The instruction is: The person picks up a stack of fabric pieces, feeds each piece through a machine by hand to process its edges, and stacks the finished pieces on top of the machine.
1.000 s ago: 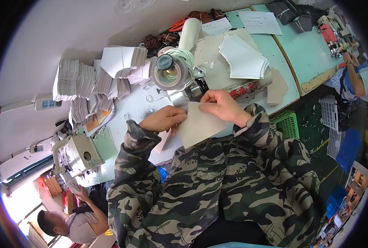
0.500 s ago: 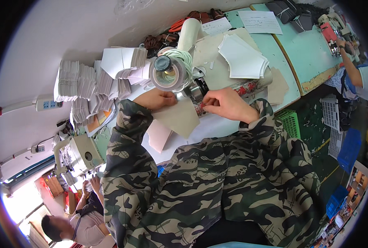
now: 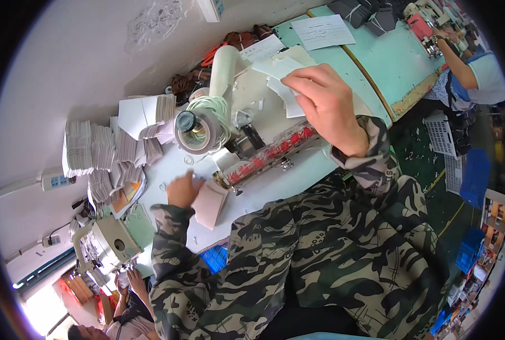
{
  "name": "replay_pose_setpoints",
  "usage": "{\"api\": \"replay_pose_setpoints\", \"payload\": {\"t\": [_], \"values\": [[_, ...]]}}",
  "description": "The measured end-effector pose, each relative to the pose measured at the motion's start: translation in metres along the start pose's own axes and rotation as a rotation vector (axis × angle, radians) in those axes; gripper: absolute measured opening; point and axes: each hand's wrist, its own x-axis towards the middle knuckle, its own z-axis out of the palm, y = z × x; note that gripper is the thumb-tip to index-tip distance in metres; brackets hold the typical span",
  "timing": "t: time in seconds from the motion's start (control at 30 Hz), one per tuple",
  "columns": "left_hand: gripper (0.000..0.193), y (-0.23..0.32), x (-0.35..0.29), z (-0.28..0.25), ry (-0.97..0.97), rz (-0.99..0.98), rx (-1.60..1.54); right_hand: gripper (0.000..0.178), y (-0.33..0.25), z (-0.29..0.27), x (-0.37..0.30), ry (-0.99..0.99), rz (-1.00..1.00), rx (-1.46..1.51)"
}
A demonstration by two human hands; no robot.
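Observation:
My right hand (image 3: 327, 107) is raised over the far side of the machine, its thumb and forefinger pinching the edge of a white sheet (image 3: 279, 67). Beneath that lie more white sheets, partly hidden by the hand. My left hand (image 3: 183, 190), smeared by motion, hovers at the near left with thumb and fingers apart and nothing visible in it. Beside it, a small pile of pale pinkish-beige pieces (image 3: 210, 205) rests on the white tabletop. Between my hands stands a sewing-type machine with a worn red arm (image 3: 266, 152) and a round reel (image 3: 198, 131).
Tall stacks of white cut pieces (image 3: 88, 147) stand against the wall at left. Behind the machine lies a printed paper (image 3: 323, 31) on the green table. Another machine (image 3: 108, 243) and a co-worker are at lower left; another person works at far right. Crates (image 3: 472, 178) stand on the floor.
My right hand has moved from the machine head up to the white sheets and grips one. My left hand has let go of the beige piece and drawn back toward the near left.

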Motion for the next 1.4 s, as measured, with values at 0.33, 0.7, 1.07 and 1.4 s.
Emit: {"api": "replay_pose_setpoints", "payload": {"t": [0.33, 0.7, 1.07, 1.4], "values": [[0.042, 0.029, -0.023, 0.046, 0.108, 0.143, -0.04, 0.033, 0.003, 0.014, -0.047, -0.327, 0.166, -0.102], [0.041, 0.027, -0.016, 0.048, 0.175, 0.23, -0.151, 0.025, -0.03, 0.036, -0.078, -0.571, 0.371, 0.346], [0.022, 0.036, -0.012, -0.014, -0.239, 0.099, -0.196, 0.029, -0.039, 0.049, -0.104, -0.718, 0.4, 0.473], [0.026, 0.077, -0.001, -0.092, -0.498, 0.313, -1.141, 0.025, -0.054, 0.066, -0.092, -0.706, 0.572, 0.603]]}}
